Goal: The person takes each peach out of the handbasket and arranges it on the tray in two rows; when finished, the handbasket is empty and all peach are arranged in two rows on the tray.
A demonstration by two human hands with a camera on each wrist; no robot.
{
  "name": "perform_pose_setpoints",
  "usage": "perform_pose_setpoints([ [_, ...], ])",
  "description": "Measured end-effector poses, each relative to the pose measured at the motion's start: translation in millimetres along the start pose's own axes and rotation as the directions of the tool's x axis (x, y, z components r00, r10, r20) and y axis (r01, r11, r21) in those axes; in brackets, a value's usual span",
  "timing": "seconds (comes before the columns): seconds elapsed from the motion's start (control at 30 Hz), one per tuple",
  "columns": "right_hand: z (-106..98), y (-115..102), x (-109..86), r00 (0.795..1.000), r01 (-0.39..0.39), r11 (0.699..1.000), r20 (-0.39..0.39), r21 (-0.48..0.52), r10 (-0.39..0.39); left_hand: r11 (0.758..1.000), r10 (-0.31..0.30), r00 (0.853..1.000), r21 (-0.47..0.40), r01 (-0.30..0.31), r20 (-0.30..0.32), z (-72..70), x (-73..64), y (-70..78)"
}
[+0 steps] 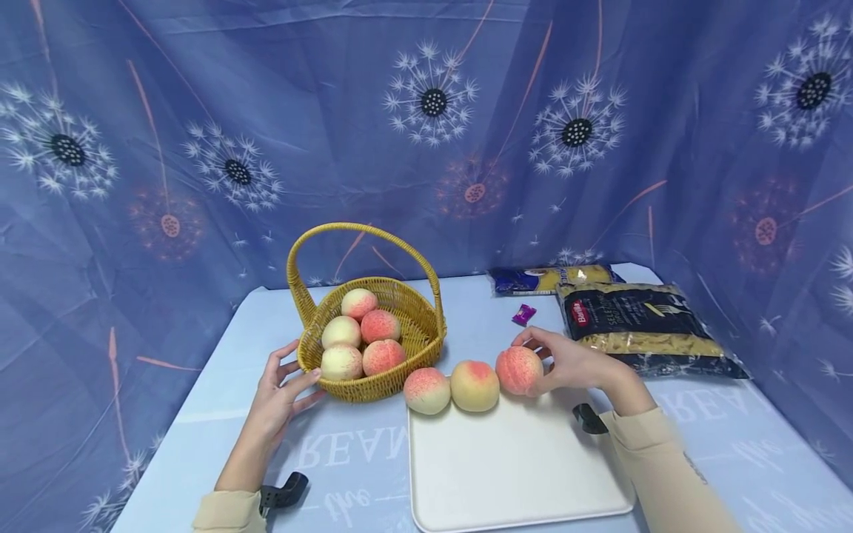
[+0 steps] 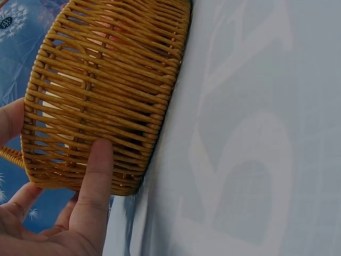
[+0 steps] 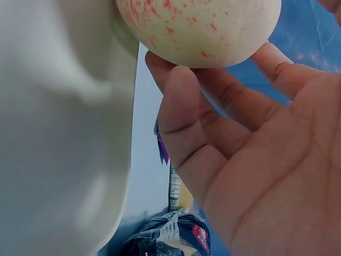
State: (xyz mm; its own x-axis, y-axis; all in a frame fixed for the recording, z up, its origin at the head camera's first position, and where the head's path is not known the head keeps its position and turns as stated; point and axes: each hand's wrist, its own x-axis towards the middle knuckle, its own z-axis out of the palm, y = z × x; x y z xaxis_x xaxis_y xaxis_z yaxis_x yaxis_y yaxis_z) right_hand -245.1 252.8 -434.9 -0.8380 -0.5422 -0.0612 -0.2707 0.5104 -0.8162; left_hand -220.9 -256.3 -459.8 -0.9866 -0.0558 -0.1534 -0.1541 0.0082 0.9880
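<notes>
In the head view my right hand (image 1: 566,363) grips a red-speckled peach (image 1: 518,370) at the far edge of the white tray (image 1: 513,459), fingers behind it and thumb in front. The right wrist view shows this peach (image 3: 202,32) close up against the fingertips. Two more peaches, one pale with a red top (image 1: 427,391) and one yellower (image 1: 474,386), sit in a row to its left along the tray's far edge. My left hand (image 1: 276,400) holds the left side of a wicker basket (image 1: 373,389), with fingers spread on its weave (image 2: 106,96). Several peaches (image 1: 380,328) lie inside.
The basket's tall handle (image 1: 363,226) arches over it. Behind the tray lies a small purple-wrapped candy (image 1: 523,314). At the back right are a large pasta bag (image 1: 640,326) and a flatter blue pasta pack (image 1: 549,278). A patterned blue curtain (image 1: 333,148) closes off the back.
</notes>
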Motion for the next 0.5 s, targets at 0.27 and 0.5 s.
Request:
perform_pose_setpoints([
  [0.27,2.1,2.7,-2.2,1.000,-0.002,0.999,0.026,0.041,0.001,1.000,0.002,1.000,-0.008,-0.002,-0.001,0.3,0.8,0.0],
  [0.5,1.6,5.0,-4.9,0.999,-0.027,0.999,0.030,0.032,0.026,1.000,0.009,1.000,-0.015,-0.009,0.003,0.6,0.3,0.6],
])
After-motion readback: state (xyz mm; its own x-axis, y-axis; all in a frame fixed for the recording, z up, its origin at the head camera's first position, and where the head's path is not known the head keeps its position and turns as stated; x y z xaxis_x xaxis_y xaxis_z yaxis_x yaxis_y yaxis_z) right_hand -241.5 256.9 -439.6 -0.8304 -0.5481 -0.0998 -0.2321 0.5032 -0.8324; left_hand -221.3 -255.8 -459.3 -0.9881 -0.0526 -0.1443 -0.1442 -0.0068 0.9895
